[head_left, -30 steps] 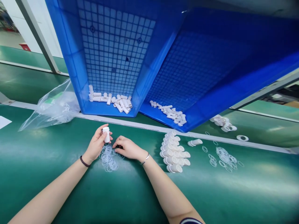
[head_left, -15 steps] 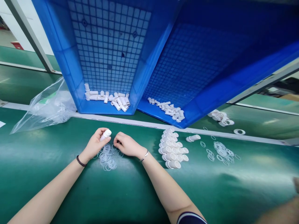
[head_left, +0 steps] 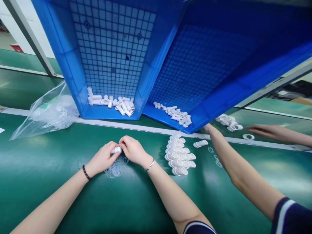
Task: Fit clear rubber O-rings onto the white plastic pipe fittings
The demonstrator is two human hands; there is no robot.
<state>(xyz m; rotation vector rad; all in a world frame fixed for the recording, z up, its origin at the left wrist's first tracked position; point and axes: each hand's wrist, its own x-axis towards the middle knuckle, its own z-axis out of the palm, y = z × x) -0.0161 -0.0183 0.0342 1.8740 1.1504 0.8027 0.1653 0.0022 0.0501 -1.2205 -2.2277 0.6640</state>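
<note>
My left hand (head_left: 103,158) is closed round a small white plastic tube (head_left: 116,150), held sideways just above the green belt. My right hand (head_left: 133,149) pinches at the tube's right end; whatever lies between its fingertips is too small to name. Under both hands is a loose heap of clear thin rings (head_left: 114,169). To the right, a stack of white tubes (head_left: 179,155) lies in rows on the belt.
Two tilted blue crates (head_left: 112,114) (head_left: 170,121) hold white tubes at their lower edges. A clear plastic bag (head_left: 51,112) lies at left. Another person's arms (head_left: 234,162) (head_left: 273,132) reach in from the right, near more rings (head_left: 211,149) and white tubes (head_left: 227,122).
My left hand has tipped the tube from upright to sideways and lowered it, and my right hand has come up to its end. Another person's arms have reached in from the right.
</note>
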